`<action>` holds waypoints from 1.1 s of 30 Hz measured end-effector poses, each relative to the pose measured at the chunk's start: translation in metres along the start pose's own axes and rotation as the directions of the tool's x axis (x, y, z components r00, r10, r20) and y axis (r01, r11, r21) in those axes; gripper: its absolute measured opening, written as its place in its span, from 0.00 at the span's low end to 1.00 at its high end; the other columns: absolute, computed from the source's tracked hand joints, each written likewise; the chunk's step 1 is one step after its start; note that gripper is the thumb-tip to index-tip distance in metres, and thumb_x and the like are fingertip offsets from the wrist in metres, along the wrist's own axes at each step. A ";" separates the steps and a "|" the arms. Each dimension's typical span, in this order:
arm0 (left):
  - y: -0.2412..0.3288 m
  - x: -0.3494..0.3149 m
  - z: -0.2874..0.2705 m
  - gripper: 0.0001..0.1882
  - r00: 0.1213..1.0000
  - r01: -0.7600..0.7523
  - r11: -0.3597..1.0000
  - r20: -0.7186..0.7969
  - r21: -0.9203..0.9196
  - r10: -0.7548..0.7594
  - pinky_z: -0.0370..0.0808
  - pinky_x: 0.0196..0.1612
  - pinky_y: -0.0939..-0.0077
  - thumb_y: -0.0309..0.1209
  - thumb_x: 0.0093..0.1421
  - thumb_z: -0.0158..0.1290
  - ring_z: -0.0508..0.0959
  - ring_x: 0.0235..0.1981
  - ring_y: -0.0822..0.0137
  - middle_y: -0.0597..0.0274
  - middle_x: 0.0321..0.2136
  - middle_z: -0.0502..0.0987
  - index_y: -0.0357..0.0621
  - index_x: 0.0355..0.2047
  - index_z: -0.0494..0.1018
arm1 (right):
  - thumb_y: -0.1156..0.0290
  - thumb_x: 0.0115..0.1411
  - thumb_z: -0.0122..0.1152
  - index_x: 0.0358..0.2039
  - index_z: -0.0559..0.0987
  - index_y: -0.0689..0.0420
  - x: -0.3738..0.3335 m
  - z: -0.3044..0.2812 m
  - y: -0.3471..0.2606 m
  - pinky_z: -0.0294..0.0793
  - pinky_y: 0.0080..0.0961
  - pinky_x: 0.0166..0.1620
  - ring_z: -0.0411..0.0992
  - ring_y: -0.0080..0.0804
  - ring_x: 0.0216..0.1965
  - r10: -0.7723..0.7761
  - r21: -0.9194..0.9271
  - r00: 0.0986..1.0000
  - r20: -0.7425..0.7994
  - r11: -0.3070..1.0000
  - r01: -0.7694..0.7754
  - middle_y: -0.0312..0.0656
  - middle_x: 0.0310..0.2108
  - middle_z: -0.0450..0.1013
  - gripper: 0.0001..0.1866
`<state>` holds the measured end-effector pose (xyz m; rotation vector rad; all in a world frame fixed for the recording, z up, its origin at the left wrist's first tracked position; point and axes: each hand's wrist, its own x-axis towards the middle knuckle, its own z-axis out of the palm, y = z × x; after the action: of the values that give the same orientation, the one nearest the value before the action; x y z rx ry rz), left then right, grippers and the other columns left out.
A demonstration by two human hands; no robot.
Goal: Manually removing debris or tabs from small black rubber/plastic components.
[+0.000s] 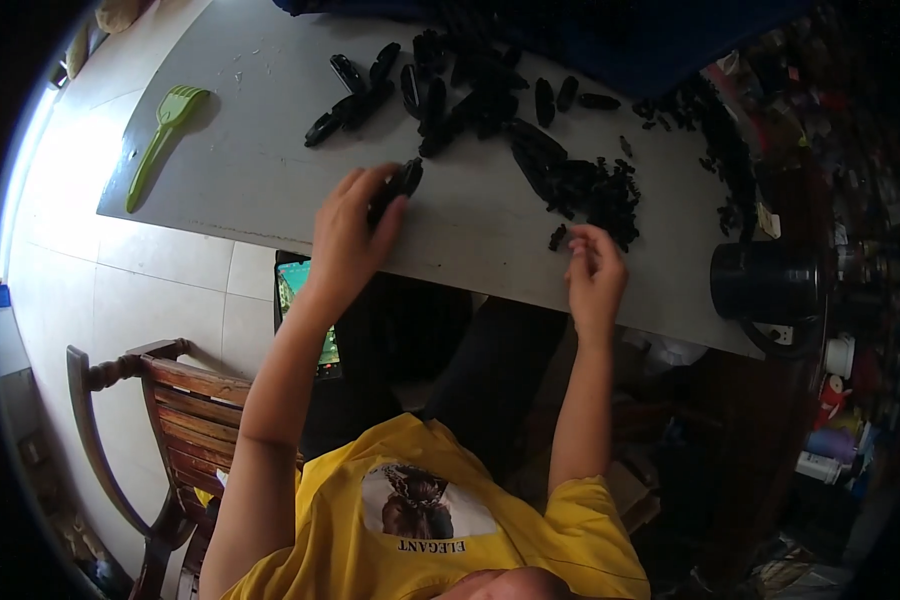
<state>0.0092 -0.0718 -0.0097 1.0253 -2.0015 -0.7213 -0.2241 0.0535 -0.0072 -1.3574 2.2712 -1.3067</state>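
Observation:
My left hand (355, 225) is closed round a long black plastic piece (406, 180), whose far end sticks out past the fingers. It hovers over the near part of the grey table. On the right, my right hand (598, 270) has its fingers curled together beside a heap of small black parts (610, 195). Whatever lies between those fingertips is too small to make out. One small black part (558, 237) shows just left of them. Beyond both hands lie several more long black pieces (480, 105), some piled, some loose.
A green long-handled plastic tool with a slotted head (165, 130) lies at the table's left. A dark cylindrical container (755, 282) stands at the right edge, below a strip of scattered black parts (727, 145). A wooden chair (195, 400) and a lit screen (295, 280) are at lower left.

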 end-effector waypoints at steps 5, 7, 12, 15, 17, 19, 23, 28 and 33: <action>0.030 -0.023 0.012 0.16 0.892 0.449 0.623 0.361 -0.641 -0.271 0.64 0.22 0.87 0.28 0.62 0.43 0.67 0.20 0.79 0.63 0.30 0.71 0.38 0.49 0.61 | 0.71 0.56 0.56 0.26 0.73 0.60 0.012 0.001 0.009 0.59 0.12 0.20 0.62 0.14 0.17 0.045 -0.170 0.998 0.034 0.985 -0.039 0.31 0.17 0.67 0.06; 0.033 -0.025 0.015 0.16 0.858 0.507 0.507 0.466 -0.697 -0.216 0.60 0.20 0.87 0.30 0.63 0.40 0.63 0.18 0.80 0.64 0.28 0.71 0.39 0.51 0.59 | 0.71 0.55 0.58 0.25 0.74 0.59 0.012 0.005 0.002 0.59 0.11 0.20 0.61 0.14 0.16 0.056 -0.182 0.994 0.098 0.983 -0.037 0.31 0.17 0.67 0.06; 0.045 -0.031 0.026 0.19 0.831 0.553 0.450 0.503 -0.702 -0.238 0.57 0.23 0.89 0.35 0.66 0.34 0.60 0.19 0.80 0.66 0.26 0.69 0.38 0.53 0.57 | 0.74 0.51 0.62 0.27 0.75 0.60 -0.014 0.011 -0.042 0.62 0.10 0.21 0.65 0.17 0.16 0.265 0.558 0.853 0.450 0.662 -0.501 0.34 0.20 0.71 0.05; 0.048 -0.033 0.024 0.22 0.836 0.538 0.485 0.509 -0.689 -0.204 0.59 0.27 0.88 0.36 0.65 0.34 0.62 0.23 0.79 0.65 0.30 0.69 0.38 0.57 0.54 | 0.75 0.51 0.61 0.29 0.74 0.60 -0.029 0.017 -0.061 0.62 0.10 0.21 0.66 0.16 0.16 0.208 0.647 0.848 0.487 0.566 -0.511 0.35 0.21 0.72 0.05; 0.050 -0.036 0.025 0.23 0.862 0.480 0.558 0.482 -0.677 -0.157 0.63 0.31 0.86 0.35 0.64 0.36 0.65 0.26 0.77 0.63 0.32 0.69 0.38 0.57 0.53 | 0.75 0.51 0.61 0.29 0.74 0.59 -0.035 0.022 -0.063 0.62 0.10 0.21 0.66 0.16 0.17 0.223 0.645 0.852 0.473 0.571 -0.508 0.34 0.21 0.71 0.06; 0.052 -0.037 0.025 0.24 0.887 0.410 0.629 0.448 -0.660 -0.108 0.66 0.34 0.84 0.34 0.64 0.37 0.68 0.30 0.75 0.61 0.35 0.69 0.37 0.58 0.52 | 0.76 0.52 0.60 0.29 0.73 0.59 -0.038 0.027 -0.060 0.62 0.10 0.22 0.67 0.15 0.19 0.173 0.652 0.879 0.444 0.610 -0.450 0.33 0.21 0.71 0.05; 0.051 -0.038 0.026 0.27 0.895 0.342 0.701 0.443 -0.626 -0.042 0.62 0.52 0.73 0.31 0.62 0.38 0.67 0.49 0.58 0.46 0.49 0.65 0.33 0.60 0.48 | 0.77 0.54 0.56 0.31 0.73 0.60 -0.041 0.020 -0.063 0.63 0.10 0.24 0.67 0.14 0.22 0.094 0.643 0.886 0.454 0.653 -0.399 0.32 0.24 0.70 0.04; 0.053 -0.039 0.028 0.30 0.868 0.198 0.831 0.487 -0.521 0.098 0.58 0.56 0.69 0.22 0.58 0.39 0.64 0.55 0.53 0.45 0.54 0.62 0.38 0.61 0.47 | 0.78 0.55 0.56 0.38 0.72 0.61 -0.044 0.019 -0.061 0.63 0.10 0.24 0.67 0.15 0.22 0.024 0.511 0.922 0.387 0.826 -0.236 0.32 0.24 0.70 0.09; 0.059 -0.038 0.026 0.29 0.840 0.232 0.800 0.528 -0.554 0.122 0.60 0.55 0.70 0.21 0.57 0.38 0.66 0.53 0.55 0.46 0.52 0.64 0.38 0.61 0.48 | 0.76 0.54 0.58 0.38 0.71 0.60 -0.041 0.014 -0.069 0.61 0.10 0.22 0.64 0.14 0.20 0.166 0.614 0.948 0.270 0.729 -0.303 0.32 0.22 0.69 0.10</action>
<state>-0.0220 -0.0053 0.0060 0.5154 -1.9570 -1.7148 -0.1506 0.0647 0.0267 -0.8609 1.5460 -1.5721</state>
